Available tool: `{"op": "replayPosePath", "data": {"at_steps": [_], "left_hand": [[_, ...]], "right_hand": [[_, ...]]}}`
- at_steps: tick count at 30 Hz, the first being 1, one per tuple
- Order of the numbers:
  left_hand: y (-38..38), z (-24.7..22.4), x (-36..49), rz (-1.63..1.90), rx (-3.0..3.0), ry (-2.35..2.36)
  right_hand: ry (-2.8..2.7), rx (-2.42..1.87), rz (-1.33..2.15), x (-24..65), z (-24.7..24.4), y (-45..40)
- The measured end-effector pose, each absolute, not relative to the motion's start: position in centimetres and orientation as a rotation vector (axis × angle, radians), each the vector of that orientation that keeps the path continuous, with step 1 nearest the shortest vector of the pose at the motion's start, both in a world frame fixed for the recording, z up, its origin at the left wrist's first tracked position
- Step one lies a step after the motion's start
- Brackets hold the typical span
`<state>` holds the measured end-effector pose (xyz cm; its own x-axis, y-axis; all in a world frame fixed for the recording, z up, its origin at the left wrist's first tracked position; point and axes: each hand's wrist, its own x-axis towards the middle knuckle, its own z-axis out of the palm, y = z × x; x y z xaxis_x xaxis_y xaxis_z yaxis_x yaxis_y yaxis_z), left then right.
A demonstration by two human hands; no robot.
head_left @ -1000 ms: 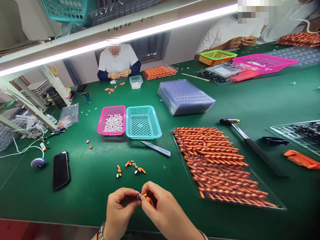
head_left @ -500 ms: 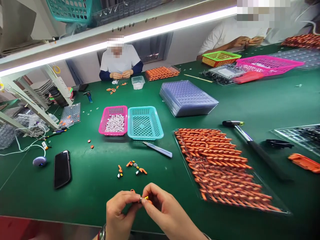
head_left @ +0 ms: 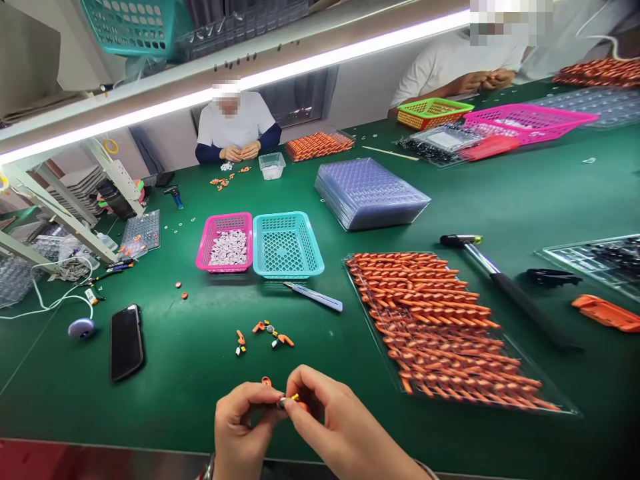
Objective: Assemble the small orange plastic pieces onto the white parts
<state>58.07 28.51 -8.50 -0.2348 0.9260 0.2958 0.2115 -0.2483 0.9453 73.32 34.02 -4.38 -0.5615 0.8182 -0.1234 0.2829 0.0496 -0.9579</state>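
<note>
The small metal-and-yellow part [head_left: 286,400], pinched between both hands near the tray of orange pieces [head_left: 440,327], is too small to identify. Fingers hide most of it. Both wrists are cut off at the bottom edge.

Open green surface [head_left: 200,373] around both hands, left hand [head_left: 240,427] and right hand [head_left: 340,433]. Just ahead: small scatter of orange parts [head_left: 265,333], passable either side. Left lane blocked by phone [head_left: 127,341]. Right blocked by the long tray of orange pieces [head_left: 440,327]. Farther ahead, utility knife [head_left: 314,297] lies across, then pink basket [head_left: 226,242] and teal basket [head_left: 287,245] side by side, touching. Hammer [head_left: 505,287] beyond the tray.
</note>
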Motion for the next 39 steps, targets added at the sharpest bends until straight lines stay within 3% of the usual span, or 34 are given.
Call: {"op": "replayPosePath", "data": {"at_steps": [23,39], "left_hand": [[28.6,-8.3,57.8,1.599,1.350,1.366],[28.1,-7.5,57.3,1.567,1.620,1.274]], "right_hand": [[-1.890,-1.015,1.471,72.7,-5.0,33.5],[-1.936,-0.726,1.915,74.3,-3.0,35.5]]}}
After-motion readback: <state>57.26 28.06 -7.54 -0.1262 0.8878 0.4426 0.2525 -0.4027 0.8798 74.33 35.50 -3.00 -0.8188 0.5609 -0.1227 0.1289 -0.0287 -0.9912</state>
